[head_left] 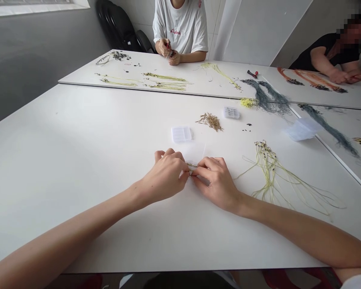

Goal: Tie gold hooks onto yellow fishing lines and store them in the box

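My left hand [168, 172] and my right hand [216, 182] meet over the white table, fingertips pinched close together. Between them shows a short bit of yellow-green fishing line [191, 164] with a dark part on it; the fingers hide most of it. Just beyond the fingers lies a clear plastic bag [197, 151], partly covered by my hands. A clear lidded plastic box [182, 134] sits behind it. Right of my right hand is a spread bundle of yellow-green fishing lines with hooks [269, 168].
Farther back lie a pile of gold-coloured small metal pieces [211, 121], a second small box [231, 112] and clear bags [302, 129]. Blue-grey line bundles [263, 94] cross the table joint. Two people work at the far table, one in a white shirt [182, 30].
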Motion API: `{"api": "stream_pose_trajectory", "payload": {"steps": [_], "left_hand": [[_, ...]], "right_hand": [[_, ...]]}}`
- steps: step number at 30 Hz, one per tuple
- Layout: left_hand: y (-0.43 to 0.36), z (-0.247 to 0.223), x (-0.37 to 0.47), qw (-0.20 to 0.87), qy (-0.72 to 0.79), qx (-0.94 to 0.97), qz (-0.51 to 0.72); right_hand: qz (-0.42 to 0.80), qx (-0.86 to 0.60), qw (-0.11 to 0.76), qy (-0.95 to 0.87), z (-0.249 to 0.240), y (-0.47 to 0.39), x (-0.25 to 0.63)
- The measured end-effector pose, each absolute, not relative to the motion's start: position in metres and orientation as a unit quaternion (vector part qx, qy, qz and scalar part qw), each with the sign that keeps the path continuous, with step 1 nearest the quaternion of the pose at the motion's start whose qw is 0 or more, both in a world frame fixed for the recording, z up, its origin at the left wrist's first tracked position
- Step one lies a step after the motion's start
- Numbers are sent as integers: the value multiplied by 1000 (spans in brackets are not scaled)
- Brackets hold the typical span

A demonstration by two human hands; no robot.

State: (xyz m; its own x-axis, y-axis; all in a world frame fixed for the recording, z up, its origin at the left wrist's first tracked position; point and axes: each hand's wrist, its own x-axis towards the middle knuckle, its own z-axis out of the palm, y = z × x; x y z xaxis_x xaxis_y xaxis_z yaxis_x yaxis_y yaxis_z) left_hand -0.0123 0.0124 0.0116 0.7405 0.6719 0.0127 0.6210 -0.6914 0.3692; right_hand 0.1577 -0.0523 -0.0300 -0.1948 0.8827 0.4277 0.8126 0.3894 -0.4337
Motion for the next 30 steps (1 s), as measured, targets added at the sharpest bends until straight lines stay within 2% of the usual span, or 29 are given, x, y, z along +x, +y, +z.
{"api": "stream_pose_trajectory", "payload": {"steps": [10,18,27,30], "left_hand": [[1,16,-13,141,375,913,82],[3,16,-10,178,402,894,88],[8,12,-10,155,410,894,92],[11,12,-10,184,418,885,90]], "right_hand": [[50,-514,278,-810,-23,-50,161],[37,-517,279,-808,-26,-50,162],[12,-532,267,-804,-26,-50,159],[8,-535,264,-802,-26,-50,159]]}}
